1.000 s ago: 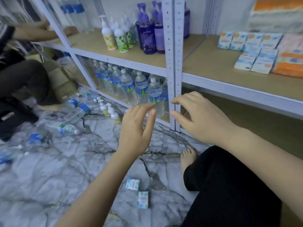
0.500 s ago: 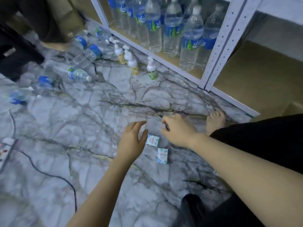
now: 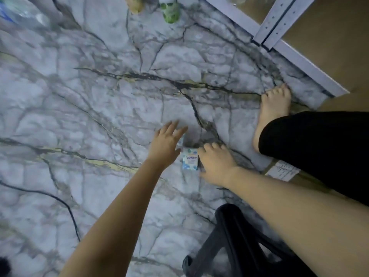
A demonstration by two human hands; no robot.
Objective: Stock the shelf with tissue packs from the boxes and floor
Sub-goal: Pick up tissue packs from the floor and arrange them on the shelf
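Nearby: bare foot (image 3: 274,108) right of the hands, black-clad knee (image 3: 311,140), labelled cardboard box corner (image 3: 282,172) under it, black stool leg (image 3: 235,236) below, two pump bottles (image 3: 169,11) at top edge. Tissue pack (image 3: 190,161) flat on floor between both hands; second pack (image 3: 181,140) mostly hidden by left fingers. Left hand (image 3: 165,144) fingers spread, empty, above packs. Right hand (image 3: 216,163) palm down, fingers loosely apart, touching pack's edge. Grey marbled floor (image 3: 99,96); white metal shelf frame (image 3: 279,23) upper right.

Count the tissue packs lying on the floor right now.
2: one tissue pack between the hands, a second pack mostly hidden under the left hand.
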